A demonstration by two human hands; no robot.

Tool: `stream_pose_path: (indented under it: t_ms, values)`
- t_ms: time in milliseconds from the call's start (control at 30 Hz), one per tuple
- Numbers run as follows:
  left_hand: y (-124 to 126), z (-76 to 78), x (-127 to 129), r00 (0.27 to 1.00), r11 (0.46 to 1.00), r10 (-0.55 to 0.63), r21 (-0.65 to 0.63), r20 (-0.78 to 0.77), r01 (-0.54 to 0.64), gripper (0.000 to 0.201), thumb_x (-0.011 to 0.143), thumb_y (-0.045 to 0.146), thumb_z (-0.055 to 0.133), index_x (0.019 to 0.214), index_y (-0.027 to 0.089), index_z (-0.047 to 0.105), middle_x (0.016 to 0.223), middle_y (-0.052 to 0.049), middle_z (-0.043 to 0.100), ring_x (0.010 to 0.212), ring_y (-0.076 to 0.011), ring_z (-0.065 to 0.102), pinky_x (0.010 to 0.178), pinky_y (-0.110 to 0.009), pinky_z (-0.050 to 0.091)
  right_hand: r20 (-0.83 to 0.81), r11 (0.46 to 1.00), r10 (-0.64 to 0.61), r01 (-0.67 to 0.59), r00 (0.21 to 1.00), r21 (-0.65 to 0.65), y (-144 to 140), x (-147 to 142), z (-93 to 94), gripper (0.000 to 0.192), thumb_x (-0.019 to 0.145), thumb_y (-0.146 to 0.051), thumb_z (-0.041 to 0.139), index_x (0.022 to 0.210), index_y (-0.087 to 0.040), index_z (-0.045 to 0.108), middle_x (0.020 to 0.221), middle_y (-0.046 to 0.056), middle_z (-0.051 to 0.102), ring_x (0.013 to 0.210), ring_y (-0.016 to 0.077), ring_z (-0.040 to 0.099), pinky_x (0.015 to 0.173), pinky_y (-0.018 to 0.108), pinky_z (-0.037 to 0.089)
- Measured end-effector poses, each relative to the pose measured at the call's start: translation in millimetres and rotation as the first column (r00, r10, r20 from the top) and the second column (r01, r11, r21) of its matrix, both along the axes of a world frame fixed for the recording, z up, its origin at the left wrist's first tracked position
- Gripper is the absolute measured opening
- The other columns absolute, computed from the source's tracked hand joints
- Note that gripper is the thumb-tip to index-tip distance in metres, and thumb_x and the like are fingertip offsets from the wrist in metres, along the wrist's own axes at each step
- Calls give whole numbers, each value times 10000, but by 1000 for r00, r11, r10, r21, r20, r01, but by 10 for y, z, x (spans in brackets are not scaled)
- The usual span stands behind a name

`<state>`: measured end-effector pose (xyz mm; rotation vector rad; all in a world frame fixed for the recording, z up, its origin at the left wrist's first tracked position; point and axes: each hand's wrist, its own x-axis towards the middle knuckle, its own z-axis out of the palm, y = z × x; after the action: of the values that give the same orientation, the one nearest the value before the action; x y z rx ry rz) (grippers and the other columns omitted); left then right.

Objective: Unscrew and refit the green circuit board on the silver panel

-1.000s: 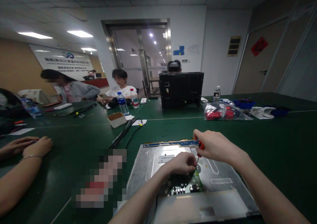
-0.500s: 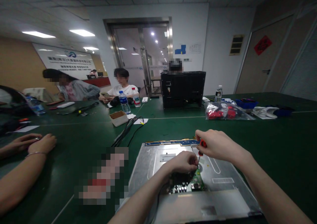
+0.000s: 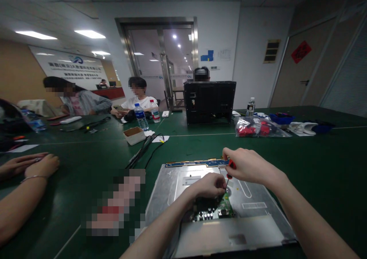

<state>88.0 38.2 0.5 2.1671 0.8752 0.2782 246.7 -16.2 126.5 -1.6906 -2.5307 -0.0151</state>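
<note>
Right hand (image 3: 246,165) grips red-handled screwdriver (image 3: 229,171), tip down at green circuit board (image 3: 225,205). Left hand (image 3: 208,186) pinched closed beside tip, likely steadying screw; unclear. Board lies under both hands on metal panel (image 3: 177,186). Risk: tip slips, gouges board or jabs left fingers.

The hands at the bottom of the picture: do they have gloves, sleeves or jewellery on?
No. The left hand and right hand are both bare, without gloves, rings or a watch, and both forearms are uncovered as far as the picture shows. The bracelet belongs to another person's wrist.
</note>
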Motion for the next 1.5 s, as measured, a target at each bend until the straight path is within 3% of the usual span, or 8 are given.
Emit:
stream_pose_path:
  t_ms: [167, 300, 500, 600, 933, 1033, 1233, 1500]
  values:
    - [8, -2, 2, 1000, 1000, -12, 4, 0, 12, 127, 674, 90, 574, 783, 148, 605, 679, 31, 550, 634, -125, 512, 582, -197, 380, -7, 999, -11, 11, 1000, -33, -14, 22, -3, 282, 803, -391, 559, 1023, -215, 560, 852, 55, 664, 731, 207, 605, 551, 267, 320]
    - [4, 12, 4, 1000, 1000, -10, 17, -12, 10, 111, 665, 97, 590, 763, 148, 602, 680, 28, 545, 634, -126, 507, 573, -197, 370, 1, 998, -44, 44, 999, -39, 8, 17, 10, 329, 839, -526, 501, 928, -224, 600, 798, 53, 666, 691, 205, 603, 529, 267, 298]
    - [3, 23, 8, 1000, 1000, -10, 8, -24, 10, 99, 675, 111, 574, 762, 148, 603, 639, 40, 515, 596, -115, 481, 542, -190, 350, 27, 999, -40, 40, 999, -22, 14, 2, 16, 170, 850, -329, 481, 946, -216, 567, 776, 45, 645, 682, 190, 594, 519, 263, 264]
    - [8, 16, 7, 1000, 1000, -10, 3, -19, 10, 116, 666, 105, 569, 769, 149, 603, 639, 43, 516, 598, -116, 485, 549, -194, 353, 18, 999, -18, 19, 1000, -26, 5, 8, 9, 200, 801, -267, 509, 990, -211, 542, 790, 44, 640, 695, 188, 586, 524, 262, 255]
    - [21, -12, -1, 1000, 1000, -7, 6, -13, 7, 130, 663, 93, 592, 778, 151, 606, 676, 35, 542, 629, -125, 506, 572, -196, 369, 54, 996, -94, 93, 994, 6, 30, 22, -4, 362, 812, -550, 522, 918, -209, 580, 797, 66, 663, 723, 235, 616, 528, 269, 287]
    - [16, -5, -3, 1000, 1000, -4, 9, -11, 4, 114, 671, 91, 588, 767, 150, 599, 659, 39, 528, 611, -118, 493, 556, -192, 360, 38, 998, -65, 64, 997, 16, 49, 3, -19, 336, 874, -516, 441, 863, -215, 590, 751, 54, 656, 688, 213, 608, 520, 268, 281]
    - [9, -4, -4, 1000, 1000, -15, 5, -4, 15, 104, 667, 86, 579, 749, 150, 590, 644, 43, 523, 596, -115, 487, 554, -194, 357, -24, 1000, 11, -11, 1000, 4, 6, 3, -16, 161, 802, -295, 526, 944, -220, 538, 773, 27, 641, 670, 182, 579, 511, 255, 274]
    - [25, -39, 0, 1000, 1000, -16, -3, 0, 16, 103, 675, 103, 571, 764, 151, 586, 666, 37, 532, 619, -121, 497, 561, -196, 363, 23, 1000, -28, 28, 999, -2, 2, 0, -7, 282, 847, -487, 493, 884, -220, 577, 761, 48, 656, 691, 218, 606, 525, 280, 284]
